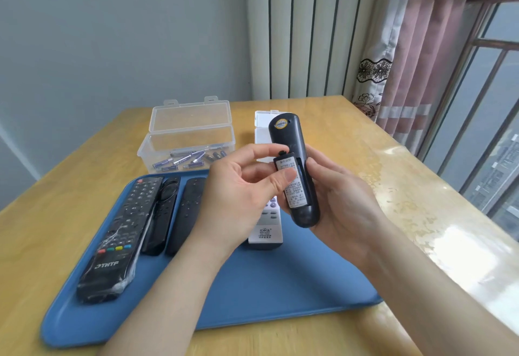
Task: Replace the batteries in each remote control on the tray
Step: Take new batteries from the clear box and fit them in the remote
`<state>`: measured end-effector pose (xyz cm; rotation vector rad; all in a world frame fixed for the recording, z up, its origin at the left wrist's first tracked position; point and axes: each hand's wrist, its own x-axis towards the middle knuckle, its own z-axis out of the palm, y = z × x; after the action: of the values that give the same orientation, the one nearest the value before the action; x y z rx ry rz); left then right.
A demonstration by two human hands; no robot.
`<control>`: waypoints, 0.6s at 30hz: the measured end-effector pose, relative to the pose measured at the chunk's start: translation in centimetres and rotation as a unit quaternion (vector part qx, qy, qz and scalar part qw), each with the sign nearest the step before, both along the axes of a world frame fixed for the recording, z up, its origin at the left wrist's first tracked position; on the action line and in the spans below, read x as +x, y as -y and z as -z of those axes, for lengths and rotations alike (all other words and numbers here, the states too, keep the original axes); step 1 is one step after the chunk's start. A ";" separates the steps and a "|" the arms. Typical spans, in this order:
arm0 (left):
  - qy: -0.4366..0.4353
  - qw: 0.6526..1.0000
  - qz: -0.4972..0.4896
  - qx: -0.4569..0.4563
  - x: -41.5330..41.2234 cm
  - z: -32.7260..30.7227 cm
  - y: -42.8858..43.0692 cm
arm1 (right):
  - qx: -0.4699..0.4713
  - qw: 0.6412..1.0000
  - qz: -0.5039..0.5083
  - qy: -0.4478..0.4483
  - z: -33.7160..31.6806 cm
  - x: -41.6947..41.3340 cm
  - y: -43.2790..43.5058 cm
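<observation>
Above the blue tray (266,285), the right hand (345,201) grips a dark remote (289,136) back side up, fingers curled round its right edge and underside, its top end tilted away from the person; the left hand (238,195) pinches the remote's labelled battery cover (293,187), thumb flat on the label and forefinger curled to the cover's upper tab, the other fingers loosely bent; the cover sits slightly askew on its compartment; on the tray's left side lie a large black remote (120,237) in plastic wrap and two slim black remotes (163,215) just beside it; a white remote (265,232) lies partly hidden beneath the hands; beyond the tray, on the wooden table (365,159), an open clear box (191,136) holds loose batteries (182,160).
</observation>
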<state>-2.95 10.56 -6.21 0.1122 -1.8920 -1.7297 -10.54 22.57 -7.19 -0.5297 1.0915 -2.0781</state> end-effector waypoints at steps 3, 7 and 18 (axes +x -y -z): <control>-0.011 0.997 -0.038 -0.073 -0.3 0.6 0.3 | 0.002 1.000 0.010 -0.005 0.1 0.2 0.1; -0.006 0.990 -0.063 -0.129 -0.5 1.1 0.5 | -0.002 1.000 0.018 -0.018 0.1 0.5 0.2; -0.026 0.964 -0.100 -0.246 -0.5 1.6 0.2 | -0.034 0.998 0.020 -0.044 0.3 0.4 0.2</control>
<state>-3.50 10.34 -7.82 0.0626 -2.1286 -1.0843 -10.15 22.33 -7.47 -0.6416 1.0922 -2.1515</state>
